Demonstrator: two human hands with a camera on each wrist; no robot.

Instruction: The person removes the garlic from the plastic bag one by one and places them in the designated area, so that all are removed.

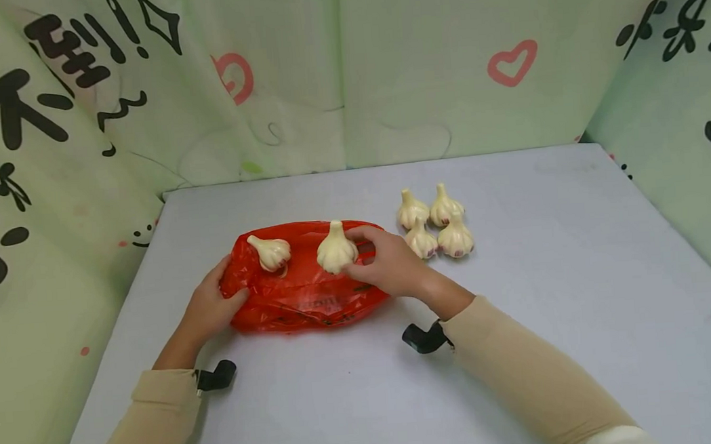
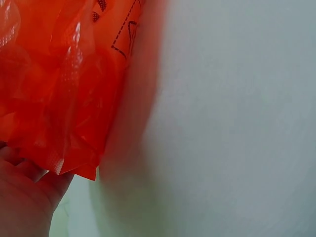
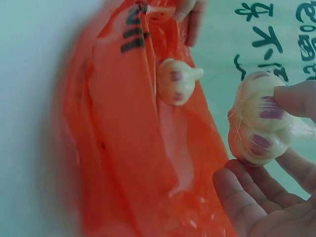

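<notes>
A red plastic bag [image 1: 311, 299] lies on the table, and my left hand [image 1: 211, 309] grips its left edge. In the left wrist view the fingers of that hand are partly hidden behind the red plastic. My right hand [image 1: 388, 261] pinches a garlic bulb [image 1: 336, 249] between thumb and fingers, over the right part of the bag. The right wrist view shows this bulb's root end with purple patches, held apart from the bag. Another garlic bulb [image 1: 272, 253] lies on its side in the left part of the bag.
Several garlic bulbs [image 1: 455, 237] stand close together on the white table [image 1: 555, 291], right of the bag and just beyond my right hand. A pale green printed curtain [image 1: 419, 68] borders the table at the back and sides. A black wrist device [image 1: 425, 338] sticks out from the right sleeve.
</notes>
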